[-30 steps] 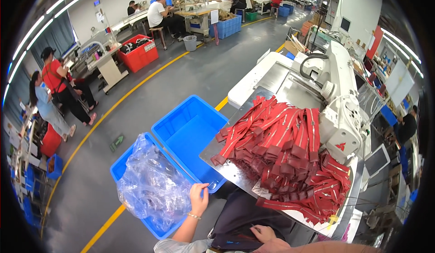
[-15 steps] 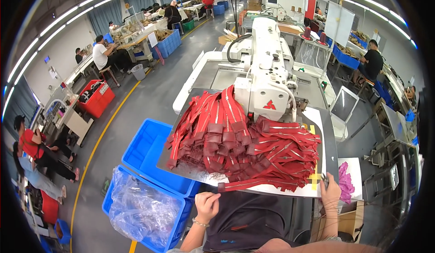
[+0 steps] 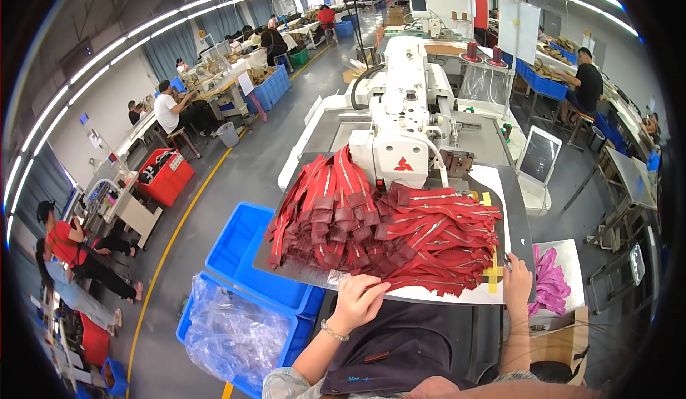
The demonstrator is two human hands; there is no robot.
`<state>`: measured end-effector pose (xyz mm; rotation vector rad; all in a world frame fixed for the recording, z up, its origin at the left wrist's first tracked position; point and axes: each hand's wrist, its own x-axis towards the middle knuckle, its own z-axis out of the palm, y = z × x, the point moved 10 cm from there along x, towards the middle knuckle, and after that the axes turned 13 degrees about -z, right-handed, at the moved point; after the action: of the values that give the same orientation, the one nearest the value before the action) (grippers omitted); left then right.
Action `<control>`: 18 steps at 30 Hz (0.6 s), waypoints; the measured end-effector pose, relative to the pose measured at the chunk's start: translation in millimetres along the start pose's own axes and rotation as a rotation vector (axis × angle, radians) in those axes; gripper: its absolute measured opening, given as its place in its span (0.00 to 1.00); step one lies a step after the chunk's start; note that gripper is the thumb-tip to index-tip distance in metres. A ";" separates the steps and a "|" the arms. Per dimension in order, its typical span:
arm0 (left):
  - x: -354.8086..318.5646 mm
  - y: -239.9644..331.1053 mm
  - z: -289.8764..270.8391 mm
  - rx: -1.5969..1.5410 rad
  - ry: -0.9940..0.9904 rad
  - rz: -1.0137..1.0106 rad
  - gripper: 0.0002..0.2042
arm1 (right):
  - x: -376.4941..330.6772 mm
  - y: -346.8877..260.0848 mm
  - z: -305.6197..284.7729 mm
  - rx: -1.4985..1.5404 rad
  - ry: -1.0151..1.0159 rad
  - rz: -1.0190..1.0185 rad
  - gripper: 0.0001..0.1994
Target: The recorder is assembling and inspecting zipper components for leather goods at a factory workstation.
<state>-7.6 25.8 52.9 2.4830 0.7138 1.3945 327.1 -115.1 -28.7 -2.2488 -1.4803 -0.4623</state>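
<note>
A heap of red zipper strips (image 3: 436, 231), several with dark red tabs at their ends, lies on the sewing machine's front plate (image 3: 511, 206). At the plate's front edge my left hand (image 3: 357, 303) is closed, thumb and finger pinching the left end of the nearest zipper strip (image 3: 429, 283). My fingers hide that end. By the plate's front right corner, my right hand (image 3: 519, 283) is closed around small metal thread snips (image 3: 508, 259), mostly covered by the fingers. The white sewing machine (image 3: 404, 138) stands just behind the heap.
Two blue bins (image 3: 246, 269) stand at the left below the plate, the nearer with clear plastic bags (image 3: 232, 327). Pink strips (image 3: 549, 285) lie in a white box at the right. A tilted screen (image 3: 539, 156) stands behind it. People work at tables on both sides.
My left hand has moved right and up from beside the heap onto the end of the nearest strip. My right hand has shifted slightly up along the plate's corner. The view has turned a little.
</note>
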 end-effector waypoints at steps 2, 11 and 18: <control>2.1 -3.3 4.5 0.017 -0.035 -0.024 0.13 | -0.4 1.7 11.6 -0.031 -0.051 0.005 0.16; 20.3 -65.8 -72.6 0.194 0.238 -0.278 0.11 | 8.7 -12.5 -1.0 -0.029 -0.004 -0.022 0.17; 29.2 -196.8 -101.1 0.035 0.233 -0.534 0.14 | 55.2 -88.7 -41.2 0.223 0.150 -0.109 0.19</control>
<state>-141.2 204.5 49.5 1.9483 1.3363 1.4634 264.2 -61.0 47.0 -1.9271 -1.5025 -0.4634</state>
